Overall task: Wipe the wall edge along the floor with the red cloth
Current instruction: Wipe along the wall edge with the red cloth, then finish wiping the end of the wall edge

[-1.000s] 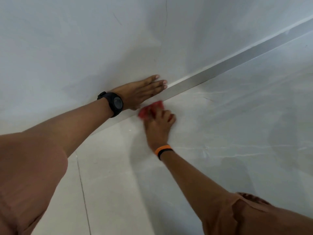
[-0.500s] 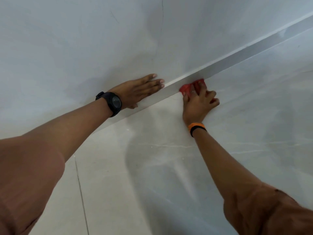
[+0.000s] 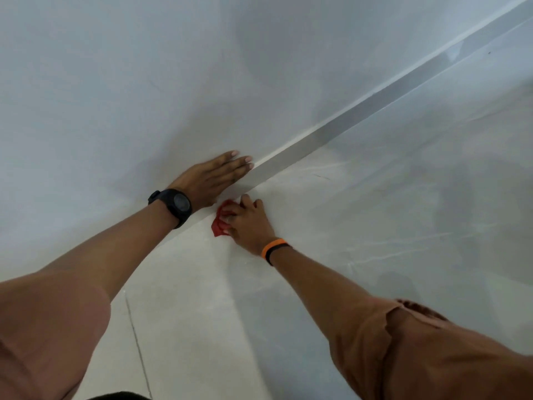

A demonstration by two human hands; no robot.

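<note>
The left hand (image 3: 215, 176) lies flat and open against the wall (image 3: 115, 82), fingers together and pointing along the wall edge (image 3: 360, 111), holding nothing. Its fingertips (image 3: 245, 161) reach the top of that grey strip, which runs diagonally from the lower left up to the upper right corner. A black watch (image 3: 174, 204) sits on the left wrist, its face turned up toward the camera.

Just below the left hand, the right hand (image 3: 249, 223) presses the cloth (image 3: 220, 223) against the floor (image 3: 375, 226) where it meets the wall edge. The fingers are curled over the cloth, gripping it, and a ring shows on one of them. The cloth is red and bunched up, sticking out to the left of the hand, with its upper end touching the base of the strip. An orange band (image 3: 274, 246) with a black band beside it circles the right wrist.

Both arms reach in from the bottom of the view, each with a brown sleeve (image 3: 432, 356) pushed up above the elbow. The floor is pale and glossy, with faint veins in it, and a thin joint line (image 3: 135, 336) runs across it at the lower left.
</note>
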